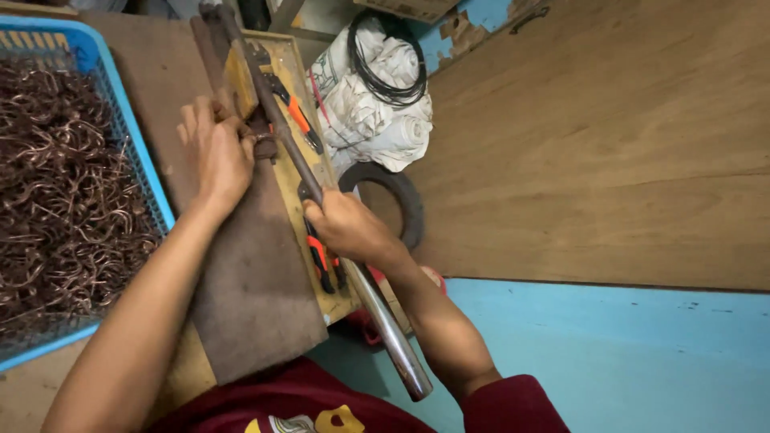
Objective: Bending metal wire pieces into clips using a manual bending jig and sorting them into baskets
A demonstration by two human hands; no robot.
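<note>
While my right hand point(346, 226) is wrapped tight around the long metal lever point(321, 200), gripping it about midway along its length, my left hand point(215, 151) presses its fingers together on a small copper piece point(265, 146) at the lever's head, just beyond that grip. The piece sits under the bar on the yellow wooden block point(301, 200), so the bending looks to be mid-stroke; whether it is fully formed I cannot tell. Left of my holding hand, a blue basket point(120, 120) is heaped with copper hooks point(64, 184), which suggests much of the work lies finished. Orange-handled pliers point(298, 116) lie on the block beside the lever, and a second pair point(322, 261) rests right under my gripping hand. A dark cloth pad point(249, 297) covers the bench below my left wrist. Beyond the block sit a white sack point(373, 112) with a coil of black wire point(385, 68), and a small tyre point(397, 196) near the lever's swing.
</note>
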